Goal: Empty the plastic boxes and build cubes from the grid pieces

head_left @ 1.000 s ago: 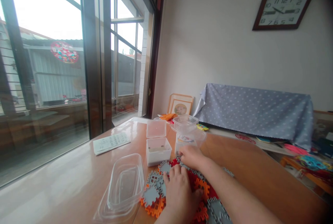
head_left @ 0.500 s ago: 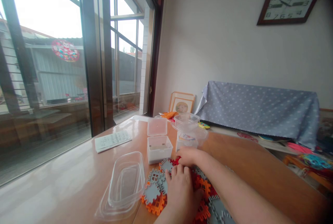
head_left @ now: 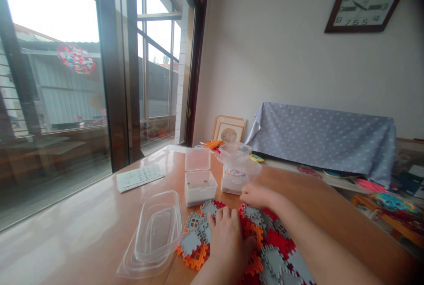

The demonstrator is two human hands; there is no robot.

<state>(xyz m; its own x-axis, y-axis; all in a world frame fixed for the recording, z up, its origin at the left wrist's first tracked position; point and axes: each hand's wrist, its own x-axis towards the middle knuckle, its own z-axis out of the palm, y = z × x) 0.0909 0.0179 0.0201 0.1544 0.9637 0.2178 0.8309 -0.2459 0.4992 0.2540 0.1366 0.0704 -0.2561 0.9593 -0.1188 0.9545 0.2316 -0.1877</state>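
My left hand (head_left: 228, 234) lies over a pile of interlocking plastic tiles, its fingers apart and the thumb out to the right. Grey tiles (head_left: 190, 241) and an orange tile (head_left: 195, 256) show to the left of it. Red tiles (head_left: 278, 241) and an orange tile with a window-like grid (head_left: 253, 233) lie to its right. Beyond the pile's far edge, my right hand (head_left: 256, 194) is curled closed beside a clear-walled box (head_left: 231, 183). Its fingertips are turned away, so whatever they pinch is hidden.
An open white box (head_left: 200, 194) with its lid raised stands behind the pile. Clear plastic tubs (head_left: 159, 227) lie at the left, with a written paper pad (head_left: 141, 178) beyond. More clear containers (head_left: 235, 152) are stacked at the back. A window (head_left: 59, 77) borders the table.
My right hand has moved right and slightly up, off the tiles beside my left hand, uncovering more of them. My left hand stays nearly in place. The view has shifted slightly.
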